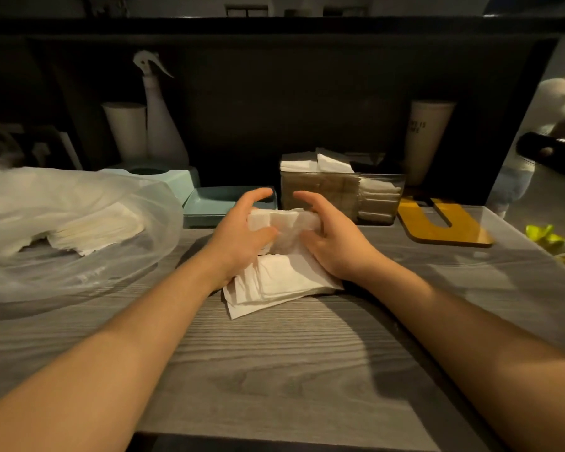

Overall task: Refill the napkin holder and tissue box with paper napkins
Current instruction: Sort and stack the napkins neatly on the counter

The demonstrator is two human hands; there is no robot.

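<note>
On the grey wood-grain counter, near the clear plastic bag of spare napkins, a loose stack of white paper napkins is seemingly being squared up for loading. The left hand and right hand curl around its raised far end from either side, thumbs pressed on. Next, carry it to the clear napkin holder just behind.

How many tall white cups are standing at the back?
2. One plain white paper cup stands at the back left, beside the white spray bottle. One tall white cup with dark lettering stands at the back right, behind the clear napkin holder. Others may be hidden in the dark.
</note>
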